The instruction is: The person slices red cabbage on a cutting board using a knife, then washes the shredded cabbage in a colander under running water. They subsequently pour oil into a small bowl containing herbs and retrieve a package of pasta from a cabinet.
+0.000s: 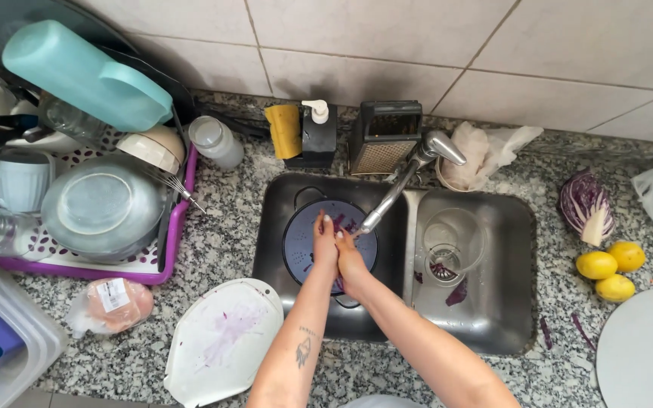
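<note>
Nearest you, your two forearms run up from the bottom edge and meet over the left basin of the sink (pixel 493 332). Your left hand (pixel 325 243) and right hand (pixel 351 264) are pressed together under the faucet (pixel 410 177), fingers mostly straight and overlapping. Neither seems to be holding anything, though I can't tell for sure what lies between the palms.

Directly beneath them sits the dark round colander (pixel 296 245), inside the left basin, with purple shreds in it. Judge it as light and stiff, but wet and likely slick — its rim or a side handle looks the safest place to grip, using both hands.

Beside your left arm lies one white cutting board (pixel 224 340) stained purple; it should be rigid and flat, best taken by an edge. Left of it is one wrapped package (pixel 111 304), soft-looking.

On the right counter there are three lemons (pixel 608 270), firm and prone to roll, and one wedge of red cabbage (pixel 585 205), dense and a bit crumbly.

Farther back stand one soap dispenser (pixel 319 136), one yellow sponge (pixel 284 130) and one box grater (pixel 384 137) — take that one by its top, since its faces are sharp. The dish rack (pixel 171 227) at left is stacked with fragile crockery.
</note>
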